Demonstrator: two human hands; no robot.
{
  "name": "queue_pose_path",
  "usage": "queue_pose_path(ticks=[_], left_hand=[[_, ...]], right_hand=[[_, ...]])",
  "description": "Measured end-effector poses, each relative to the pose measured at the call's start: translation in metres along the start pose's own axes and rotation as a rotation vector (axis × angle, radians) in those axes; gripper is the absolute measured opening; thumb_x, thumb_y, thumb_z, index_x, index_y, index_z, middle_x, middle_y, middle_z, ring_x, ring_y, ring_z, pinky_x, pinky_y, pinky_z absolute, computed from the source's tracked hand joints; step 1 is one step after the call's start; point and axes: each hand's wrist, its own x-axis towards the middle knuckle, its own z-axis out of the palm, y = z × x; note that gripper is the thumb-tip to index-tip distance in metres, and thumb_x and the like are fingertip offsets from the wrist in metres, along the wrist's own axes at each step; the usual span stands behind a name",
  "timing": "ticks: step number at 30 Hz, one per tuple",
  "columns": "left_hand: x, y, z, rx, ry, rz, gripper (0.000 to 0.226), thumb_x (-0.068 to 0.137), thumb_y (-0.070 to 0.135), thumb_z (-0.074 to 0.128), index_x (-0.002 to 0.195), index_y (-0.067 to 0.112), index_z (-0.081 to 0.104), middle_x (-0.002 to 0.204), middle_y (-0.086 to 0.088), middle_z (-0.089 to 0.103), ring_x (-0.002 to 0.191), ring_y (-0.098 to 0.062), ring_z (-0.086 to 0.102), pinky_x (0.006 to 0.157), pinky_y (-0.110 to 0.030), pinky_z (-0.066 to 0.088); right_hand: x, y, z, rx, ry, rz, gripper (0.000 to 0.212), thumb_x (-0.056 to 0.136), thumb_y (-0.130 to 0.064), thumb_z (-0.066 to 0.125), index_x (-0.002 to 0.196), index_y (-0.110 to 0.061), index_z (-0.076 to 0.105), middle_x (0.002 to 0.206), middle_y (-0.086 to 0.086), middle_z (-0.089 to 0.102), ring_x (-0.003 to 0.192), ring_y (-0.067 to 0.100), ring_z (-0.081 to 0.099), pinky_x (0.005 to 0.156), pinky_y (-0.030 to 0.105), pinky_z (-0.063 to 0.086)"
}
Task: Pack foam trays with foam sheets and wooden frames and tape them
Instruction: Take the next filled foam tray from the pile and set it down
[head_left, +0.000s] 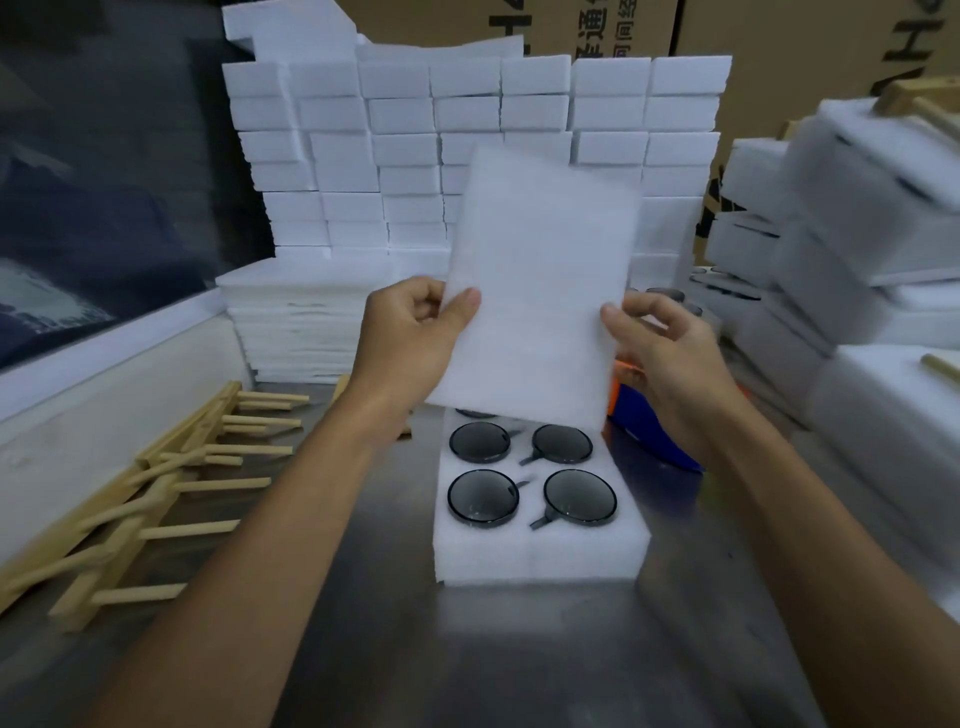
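Both hands, the left hand (415, 332) and right hand (670, 358), pinch a foam sheet (540, 280) by its side edges, fingers clamped, holding it tilted above the foam tray (540, 556), apparently to cover the dark round lenses (483, 499).

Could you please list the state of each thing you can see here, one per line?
foam sheet: held up, tilted, above the tray
left hand: pinches the sheet's left edge
right hand: pinches its right edge
foam tray: uncovered, round dark parts in its pockets
wooden frames: piled loosely on the table, left
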Motion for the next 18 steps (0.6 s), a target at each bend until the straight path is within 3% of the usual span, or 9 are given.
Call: queue_pose_path(ticks=[3, 8, 11, 14, 18], left_hand=[[0.000, -0.010, -0.007, 0.009, -0.113, -0.268, 0.020, 0.087, 0.027, 0.071, 0.075, 0.012, 0.066, 0.076, -0.001, 0.073, 0.063, -0.012, 0.066, 0.060, -0.025, 0.052], [0.000, -0.030, -0.013, 0.200, -0.234, -0.493, 0.029, 0.087, 0.038, 0.069, 0.082, 0.010, 0.069, 0.060, -0.001, 0.069, 0.043, -0.015, 0.057, 0.041, -0.021, 0.042], [0.001, -0.042, -0.017, 0.352, -0.356, -0.577, 0.034, 0.087, 0.039, 0.071, 0.080, 0.006, 0.067, 0.049, 0.002, 0.063, 0.039, -0.016, 0.055, 0.037, -0.020, 0.042], [0.002, -0.051, -0.020, 0.474, -0.420, -0.614, 0.041, 0.085, 0.046, 0.071, 0.073, 0.007, 0.068, 0.046, 0.001, 0.061, 0.038, -0.017, 0.054, 0.039, -0.021, 0.045], [0.003, -0.058, -0.019, 0.555, -0.468, -0.602, 0.050, 0.085, 0.053, 0.067, 0.070, 0.006, 0.062, 0.046, -0.002, 0.056, 0.038, -0.020, 0.052, 0.041, -0.022, 0.044]], right_hand=[[0.001, 0.003, 0.002, 0.013, 0.001, 0.072, 0.033, 0.092, -0.014, 0.071, 0.123, -0.017, 0.060, 0.086, -0.006, 0.078, 0.083, 0.016, 0.076, 0.072, 0.031, 0.063], [0.003, 0.008, -0.004, -0.219, -0.088, 0.213, 0.042, 0.086, -0.008, 0.074, 0.125, -0.016, 0.062, 0.092, 0.007, 0.076, 0.071, 0.016, 0.075, 0.055, 0.024, 0.058], [0.002, 0.013, -0.008, -0.456, -0.174, 0.260, 0.046, 0.084, -0.013, 0.078, 0.126, -0.018, 0.060, 0.088, 0.006, 0.073, 0.064, 0.014, 0.073, 0.056, 0.026, 0.058], [0.001, 0.016, -0.011, -0.714, -0.292, 0.273, 0.054, 0.083, -0.025, 0.080, 0.131, -0.022, 0.055, 0.076, 0.004, 0.067, 0.048, 0.006, 0.064, 0.045, 0.018, 0.048], [0.002, 0.019, -0.014, -0.850, -0.338, 0.248, 0.057, 0.081, -0.034, 0.081, 0.132, -0.022, 0.057, 0.081, 0.003, 0.064, 0.046, 0.005, 0.060, 0.046, 0.015, 0.047]])
